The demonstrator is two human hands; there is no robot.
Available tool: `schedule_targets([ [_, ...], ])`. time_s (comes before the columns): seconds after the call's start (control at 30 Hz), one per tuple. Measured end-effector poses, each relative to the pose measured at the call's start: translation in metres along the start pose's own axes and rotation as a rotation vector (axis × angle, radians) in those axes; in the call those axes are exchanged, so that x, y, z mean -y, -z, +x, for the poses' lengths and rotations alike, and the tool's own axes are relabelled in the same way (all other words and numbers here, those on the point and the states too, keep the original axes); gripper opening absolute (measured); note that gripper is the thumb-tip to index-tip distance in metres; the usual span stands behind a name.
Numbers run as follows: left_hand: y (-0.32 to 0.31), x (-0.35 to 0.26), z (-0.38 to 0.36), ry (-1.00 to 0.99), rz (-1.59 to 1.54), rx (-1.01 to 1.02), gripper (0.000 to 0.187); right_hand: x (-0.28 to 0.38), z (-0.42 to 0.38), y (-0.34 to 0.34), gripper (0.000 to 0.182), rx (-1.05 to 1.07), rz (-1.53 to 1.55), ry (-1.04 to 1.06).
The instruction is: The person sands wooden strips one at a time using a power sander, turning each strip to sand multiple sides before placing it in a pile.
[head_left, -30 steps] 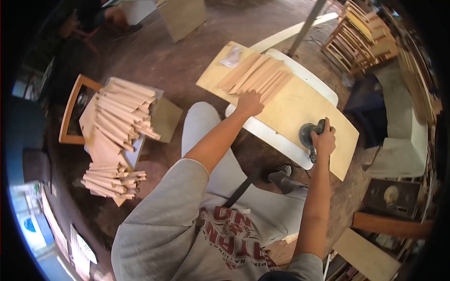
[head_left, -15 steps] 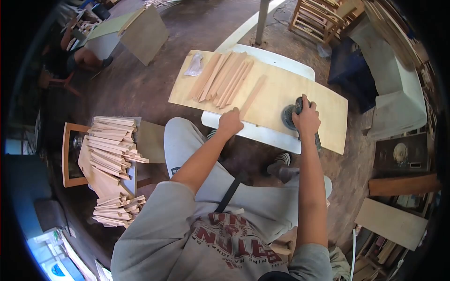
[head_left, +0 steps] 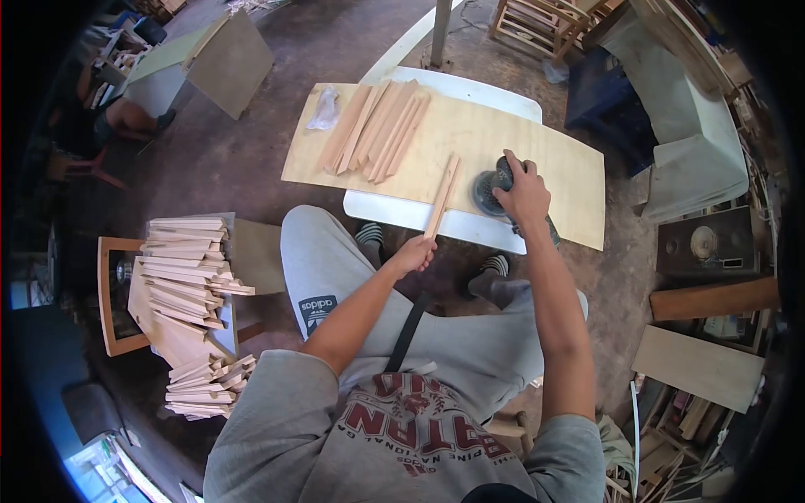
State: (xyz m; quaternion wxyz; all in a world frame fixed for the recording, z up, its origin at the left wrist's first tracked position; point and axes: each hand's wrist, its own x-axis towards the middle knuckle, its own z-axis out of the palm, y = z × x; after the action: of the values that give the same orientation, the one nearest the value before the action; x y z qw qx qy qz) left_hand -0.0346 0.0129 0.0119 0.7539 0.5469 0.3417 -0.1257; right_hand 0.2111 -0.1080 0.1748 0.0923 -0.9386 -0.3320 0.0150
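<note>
My left hand (head_left: 413, 255) is closed around the near end of a wooden strip (head_left: 443, 197), which points away from me over the front edge of a plywood board (head_left: 553, 180). To the right, my right hand (head_left: 527, 199) grips a dark orbital sander (head_left: 489, 193) from above, its round pad at the board. A row of similar wooden strips (head_left: 377, 130) lies side by side on the board's left part. Beside them at the far left corner is a small clear plastic bag (head_left: 324, 109).
A white table (head_left: 369, 207) supports the board. Left of my knee, stacked wooden strips (head_left: 180, 268) fill a low stand. Another person (head_left: 126, 117) sits at the far left near a leaning panel (head_left: 231, 63). A metal post (head_left: 440, 33) rises behind the table; boards and furniture line the right.
My left hand has drawn the strip back toward me and lifted and turned it, so its near end clears the board's edge. The sander stays in my right hand; the view has shifted slightly.
</note>
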Motion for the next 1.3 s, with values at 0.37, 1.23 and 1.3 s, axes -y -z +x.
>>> schedule_targets([
  [0.37, 0.008, 0.017, 0.022, -0.246, 0.307, -0.242, 0.065, 0.085, -0.005, 0.004, 0.086, 0.109, -0.083, 0.328],
  [1.23, 0.013, 0.004, 0.011, -0.177, 0.456, -0.198, 0.061, 0.085, 0.066, -0.007, 0.085, 0.053, -0.119, 0.301],
  [1.3, 0.013, 0.003, 0.009, -0.168, 0.456, -0.219, 0.061, 0.093, 0.074, -0.01, 0.086, 0.056, -0.116, 0.259],
])
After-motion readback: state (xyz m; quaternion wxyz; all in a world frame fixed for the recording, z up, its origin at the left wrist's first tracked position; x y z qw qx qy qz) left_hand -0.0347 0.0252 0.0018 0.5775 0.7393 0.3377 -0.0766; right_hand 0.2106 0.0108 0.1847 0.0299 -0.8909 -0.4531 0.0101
